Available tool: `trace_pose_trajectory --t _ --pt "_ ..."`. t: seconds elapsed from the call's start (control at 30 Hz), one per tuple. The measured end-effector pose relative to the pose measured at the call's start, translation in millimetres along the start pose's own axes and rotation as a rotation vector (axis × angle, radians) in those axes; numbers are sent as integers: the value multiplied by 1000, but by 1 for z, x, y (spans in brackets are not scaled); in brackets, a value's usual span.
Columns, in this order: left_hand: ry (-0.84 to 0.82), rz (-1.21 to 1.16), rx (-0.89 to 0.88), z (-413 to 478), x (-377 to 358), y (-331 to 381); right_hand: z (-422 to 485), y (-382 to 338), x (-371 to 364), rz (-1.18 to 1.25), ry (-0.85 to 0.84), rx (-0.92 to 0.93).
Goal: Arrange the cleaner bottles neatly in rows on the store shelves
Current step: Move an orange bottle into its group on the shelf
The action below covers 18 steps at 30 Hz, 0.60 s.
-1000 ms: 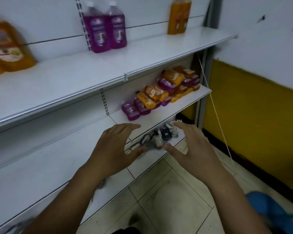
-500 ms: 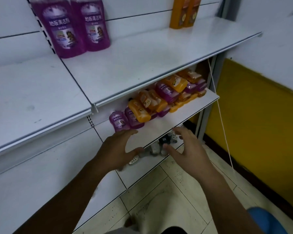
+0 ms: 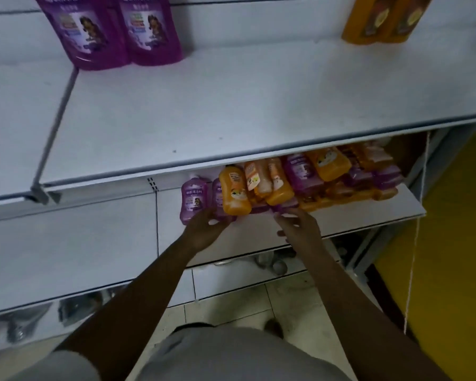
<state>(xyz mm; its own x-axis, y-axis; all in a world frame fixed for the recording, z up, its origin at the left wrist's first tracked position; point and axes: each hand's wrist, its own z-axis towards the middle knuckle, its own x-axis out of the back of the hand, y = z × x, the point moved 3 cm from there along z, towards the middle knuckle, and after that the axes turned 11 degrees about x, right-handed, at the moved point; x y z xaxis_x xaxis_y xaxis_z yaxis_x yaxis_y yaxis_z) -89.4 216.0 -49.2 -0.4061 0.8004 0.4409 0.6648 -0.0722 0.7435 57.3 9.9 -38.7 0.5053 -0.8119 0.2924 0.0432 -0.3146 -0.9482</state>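
A heap of orange and purple cleaner bottles (image 3: 308, 182) lies tumbled on the middle shelf (image 3: 341, 215). At its left end a purple bottle (image 3: 194, 199) stands against the back panel, with an orange bottle (image 3: 235, 193) leaning beside it. My left hand (image 3: 204, 229) reaches to the foot of these, its curled fingers touching the bottle bases with a gap between thumb and fingers. My right hand (image 3: 300, 229) has its fingers apart, the fingertips on a purple bottle (image 3: 283, 209) lying under the orange ones. Two purple bottles (image 3: 113, 31) and two orange bottles (image 3: 379, 17) stand upright on the upper shelf (image 3: 231, 105).
The upper shelf's front edge overhangs the heap and hides its back part. Small metal objects (image 3: 275, 264) lie on the bottom shelf below my hands. A thin cord (image 3: 415, 237) hangs at the right beside a yellow wall (image 3: 456, 229). Tiled floor lies below.
The view has moved in closer to the shelves. Both hands have gone up from the bottom shelf to the bottle heap on the middle shelf and now touch it.
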Motion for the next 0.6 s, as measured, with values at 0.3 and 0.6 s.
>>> trace_pose_trajectory --t 0.3,0.6 --pt "107 -180 210 41 -36 17 90 -3 -39 -98 -239 44" --pt "191 -451 281 51 -43 11 115 18 -34 -248 -147 184"
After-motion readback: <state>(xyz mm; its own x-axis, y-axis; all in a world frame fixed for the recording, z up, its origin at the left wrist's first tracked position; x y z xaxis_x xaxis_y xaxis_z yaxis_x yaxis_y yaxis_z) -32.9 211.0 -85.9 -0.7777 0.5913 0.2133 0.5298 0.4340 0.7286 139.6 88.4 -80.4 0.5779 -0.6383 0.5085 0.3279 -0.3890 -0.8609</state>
